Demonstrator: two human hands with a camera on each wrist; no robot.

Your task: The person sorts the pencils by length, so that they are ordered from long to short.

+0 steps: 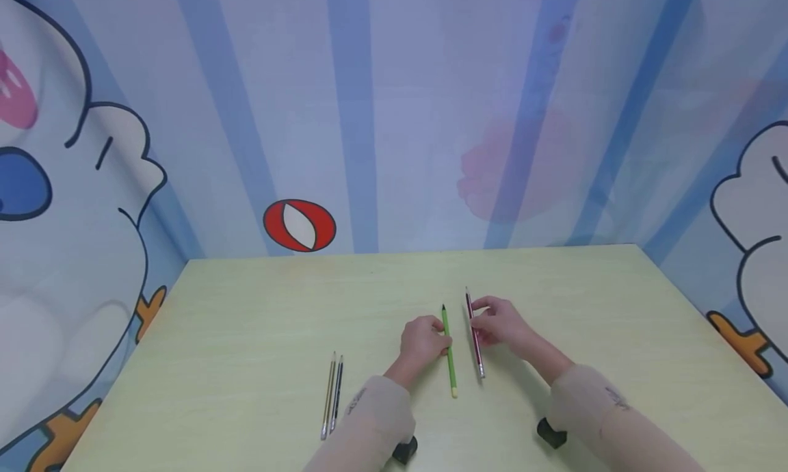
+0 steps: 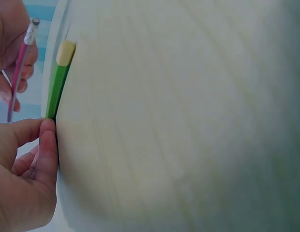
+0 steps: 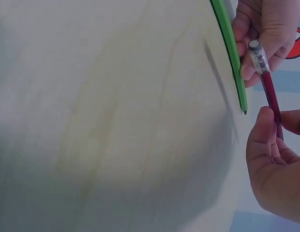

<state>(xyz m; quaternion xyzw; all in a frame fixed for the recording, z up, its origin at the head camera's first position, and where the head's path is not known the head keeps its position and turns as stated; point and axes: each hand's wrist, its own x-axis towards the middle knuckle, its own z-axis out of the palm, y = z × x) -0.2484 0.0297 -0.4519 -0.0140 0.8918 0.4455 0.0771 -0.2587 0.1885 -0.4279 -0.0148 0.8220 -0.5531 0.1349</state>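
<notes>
A green pencil [image 1: 451, 366] with a pale yellow end is pinched by my left hand [image 1: 421, 342] near its middle, its dark tip pointing away from me. In the left wrist view the green pencil [image 2: 57, 89] lies along the tabletop. To its right, my right hand [image 1: 501, 323] pinches a dark red pencil [image 1: 475, 338] between thumb and fingers. The right wrist view shows this red pencil [image 3: 269, 89] raised off the table, with a silver ferrule and an eraser at its near end. The two pencils are apart and roughly parallel.
Two more pencils lie side by side left of my left forearm: a gold-brown pencil [image 1: 329, 397] and a dark pencil [image 1: 336, 393]. They rest on a pale yellow table [image 1: 265, 315]. Behind it stands a blue striped printed backdrop [image 1: 412, 116].
</notes>
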